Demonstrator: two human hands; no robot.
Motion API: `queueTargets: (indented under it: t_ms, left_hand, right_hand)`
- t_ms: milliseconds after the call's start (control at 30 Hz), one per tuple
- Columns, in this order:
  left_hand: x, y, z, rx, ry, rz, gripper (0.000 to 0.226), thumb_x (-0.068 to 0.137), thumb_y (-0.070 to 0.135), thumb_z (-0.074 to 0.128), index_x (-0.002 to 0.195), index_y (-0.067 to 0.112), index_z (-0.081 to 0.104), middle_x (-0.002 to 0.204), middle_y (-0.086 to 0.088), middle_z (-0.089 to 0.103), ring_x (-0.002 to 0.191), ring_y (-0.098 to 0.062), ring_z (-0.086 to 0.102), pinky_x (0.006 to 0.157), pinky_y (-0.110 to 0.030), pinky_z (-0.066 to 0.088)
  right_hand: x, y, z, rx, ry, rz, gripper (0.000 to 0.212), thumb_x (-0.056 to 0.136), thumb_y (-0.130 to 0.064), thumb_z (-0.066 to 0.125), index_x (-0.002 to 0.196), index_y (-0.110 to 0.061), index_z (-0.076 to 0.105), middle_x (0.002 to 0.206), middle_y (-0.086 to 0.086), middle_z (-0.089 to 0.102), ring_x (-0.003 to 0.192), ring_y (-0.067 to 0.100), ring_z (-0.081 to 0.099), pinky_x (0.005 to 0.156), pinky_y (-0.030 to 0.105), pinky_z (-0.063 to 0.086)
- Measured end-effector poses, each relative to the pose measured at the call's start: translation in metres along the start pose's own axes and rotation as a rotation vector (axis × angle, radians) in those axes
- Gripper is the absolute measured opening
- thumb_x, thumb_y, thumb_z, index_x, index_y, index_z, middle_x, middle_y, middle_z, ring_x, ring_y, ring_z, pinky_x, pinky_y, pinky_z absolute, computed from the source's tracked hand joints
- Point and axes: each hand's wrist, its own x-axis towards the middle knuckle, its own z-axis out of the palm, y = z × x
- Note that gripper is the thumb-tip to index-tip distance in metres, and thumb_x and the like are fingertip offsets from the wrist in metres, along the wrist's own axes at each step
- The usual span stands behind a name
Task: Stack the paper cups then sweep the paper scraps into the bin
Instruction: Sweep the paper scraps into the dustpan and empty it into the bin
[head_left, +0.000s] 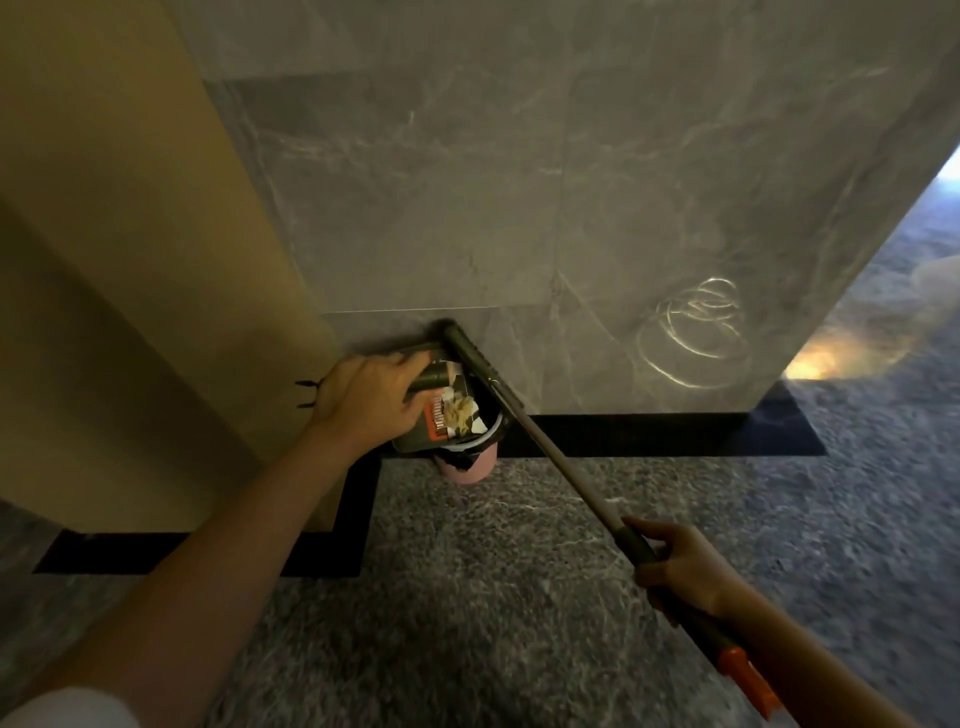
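Clearly the emptying step is in hand. The person's left hand (363, 395) has its fingers curled round a stubby dark handle on the dustpan (410, 441), which is tipped over the pink bin (475, 467). The bin stands on the floor (519, 597) close to the foot of the grey wall (571, 208), at about 6 o'clock from the middle of the view. The paper scraps (460, 410) lie bunched on the pan, at 12 o'clock from the bin's mouth. At 4 o'clock the right hand (675, 566) is wrapped round a long pole (561, 462) that runs up to the pan's far corner; whether it belongs to a broom or to the pan cannot be told. No paper cups show.

The likeliest trouble is spillage. The pan's lip looks wider than the bin's mouth, so a quick tilt could send scraps over the rim at 9 or 3 o'clock. The bin looks light, and a push from the pan could tip it. The pole could also twist the pan off line if the right hand shifts.
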Motion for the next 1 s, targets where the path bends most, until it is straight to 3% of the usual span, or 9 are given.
queueTargets:
  t_ms: [100, 367, 567, 700, 833, 1000]
  left_hand:
    - [0.0, 0.003, -0.002, 0.013, 0.019, 0.024, 0.032, 0.074, 0.035, 0.066, 0.092, 0.008, 0.065, 0.065, -0.008, 0.065, 0.047, -0.028, 0.06, 0.042, -0.026, 0.042]
    - [-0.008, 0.006, -0.013, -0.002, -0.017, 0.086, 0.033, 0.072, 0.031, 0.079, 0.095, 0.01, 0.068, 0.059, -0.007, 0.063, 0.043, -0.028, 0.058, 0.044, -0.023, 0.038]
    - [-0.008, 0.02, -0.013, 0.074, -0.391, 0.223, 0.034, 0.089, 0.051, 0.052, 0.111, 0.024, 0.053, 0.085, -0.001, 0.067, 0.071, -0.022, 0.063, 0.053, -0.026, 0.029]
    - [0.003, 0.034, -0.009, 0.13, -0.616, 0.296, 0.035, 0.094, 0.051, 0.043, 0.119, 0.026, 0.045, 0.098, -0.001, 0.065, 0.081, -0.019, 0.062, 0.063, -0.027, 0.041]
    - [0.008, 0.033, -0.005, 0.077, -0.607, 0.244, 0.037, 0.095, 0.048, 0.045, 0.125, 0.027, 0.045, 0.102, -0.003, 0.064, 0.087, -0.021, 0.062, 0.066, -0.027, 0.037]
    - [0.012, 0.026, 0.001, 0.022, -0.575, 0.173, 0.023, 0.091, 0.05, 0.05, 0.108, 0.039, 0.038, 0.084, 0.007, 0.049, 0.071, -0.015, 0.046, 0.063, -0.028, 0.038]
  right_hand:
    - [0.007, -0.007, 0.002, -0.038, 0.018, -0.021, 0.07, 0.083, 0.001, 0.061, 0.144, -0.021, 0.034, 0.081, 0.01, 0.06, 0.04, 0.007, 0.057, 0.04, 0.02, 0.046]
    - [0.007, -0.019, -0.018, -0.12, 0.007, -0.062, 0.07, 0.084, -0.003, 0.062, 0.144, -0.023, 0.032, 0.096, 0.011, 0.059, 0.053, 0.011, 0.059, 0.045, 0.017, 0.047]
    - [-0.012, -0.004, -0.022, -0.14, 0.018, -0.075, 0.069, 0.085, -0.003, 0.061, 0.145, -0.022, 0.03, 0.097, 0.014, 0.059, 0.058, 0.015, 0.059, 0.048, 0.021, 0.049]
    - [-0.016, -0.001, -0.023, -0.116, 0.026, -0.087, 0.069, 0.086, -0.003, 0.06, 0.145, -0.021, 0.03, 0.098, 0.013, 0.058, 0.06, 0.014, 0.059, 0.048, 0.02, 0.049]
    - [-0.016, 0.0, -0.024, -0.093, 0.016, -0.092, 0.068, 0.086, -0.003, 0.059, 0.145, -0.02, 0.029, 0.104, 0.013, 0.057, 0.062, 0.014, 0.058, 0.049, 0.019, 0.048]
    - [-0.013, 0.007, -0.022, -0.085, 0.033, -0.074, 0.07, 0.085, -0.005, 0.061, 0.145, -0.022, 0.03, 0.099, 0.009, 0.057, 0.06, 0.013, 0.06, 0.048, 0.018, 0.049]
